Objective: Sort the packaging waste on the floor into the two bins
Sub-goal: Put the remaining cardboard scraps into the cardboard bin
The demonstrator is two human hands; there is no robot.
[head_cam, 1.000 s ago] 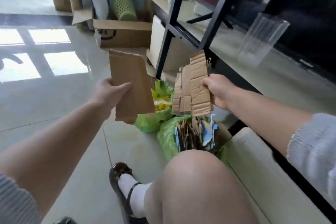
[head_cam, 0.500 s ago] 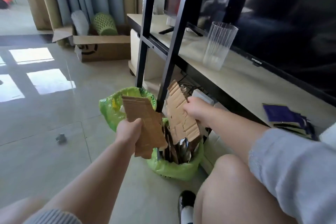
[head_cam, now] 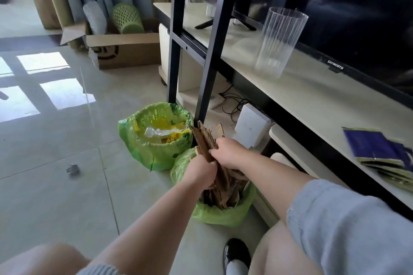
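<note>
Grip: both your hands clasp one bundle of cardboard pieces [head_cam: 204,143]. Your left hand [head_cam: 200,173] curls round the lower part of the bundle; your right hand [head_cam: 228,152] closes on it just above and to the right, the two hands touching. The pieces stand on edge, tilted, their torn upper ends rising above your right hand.

Directly beneath the grip: the near bin [head_cam: 223,214], lined with a green bag and packed with upright cardboard scraps. The bundle's lower end reaches in among those scraps; where it ends, you cannot tell.

Beyond the grip, to its left: the far bin [head_cam: 154,156], also green-bagged, holding yellow and white wrappers. Its side touches the near bin's bag.

Far left of the grip, well apart: one small crumpled scrap [head_cam: 72,168] lying on the floor tile [head_cam: 55,196].

Above and behind the grip: a black frame leg [head_cam: 207,78] standing on the floor just beyond the bins.

Right of the grip: a pale shelf [head_cam: 312,100] carrying a clear ribbed vase [head_cam: 279,42], a dark screen [head_cam: 357,18], and blue-purple packets [head_cam: 377,149] at the far right.

Behind the grip, low: a white box [head_cam: 251,127] with cables nearby.

Far beyond: an open cardboard carton [head_cam: 125,51] and a green perforated basket [head_cam: 127,19].

Below the grip: your dark shoe [head_cam: 235,252].
</note>
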